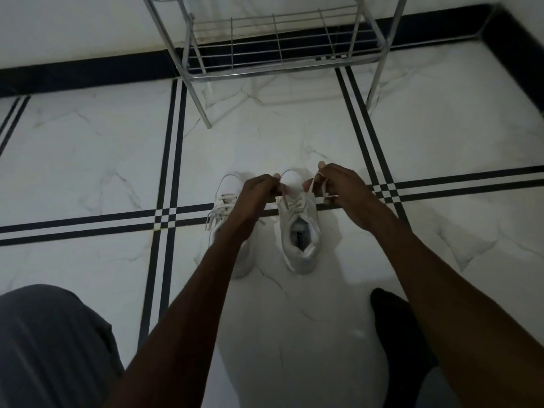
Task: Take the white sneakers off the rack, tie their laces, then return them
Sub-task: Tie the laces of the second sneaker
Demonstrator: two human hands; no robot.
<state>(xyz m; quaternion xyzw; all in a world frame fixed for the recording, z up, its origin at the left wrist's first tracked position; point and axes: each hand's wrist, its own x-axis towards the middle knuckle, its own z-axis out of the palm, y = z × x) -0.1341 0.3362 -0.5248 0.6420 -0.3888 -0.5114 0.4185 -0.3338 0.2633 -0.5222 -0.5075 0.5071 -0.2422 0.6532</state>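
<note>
Sitting side by side on the white marble floor [88, 148], toes pointing away, the two white sneakers rest near the crossing of black inlay stripes [166, 214]. The right sneaker [300, 231] has its laces [319, 184] pulled up: the left hand [259, 191] pinches one strand, the right hand [341, 184] pinches the other. The left forearm covers much of the left sneaker [226, 189], whose laces lie loose. Beyond stands the metal rack [279, 42]. A grey-clad knee [50, 343] sits at lower left.
</note>
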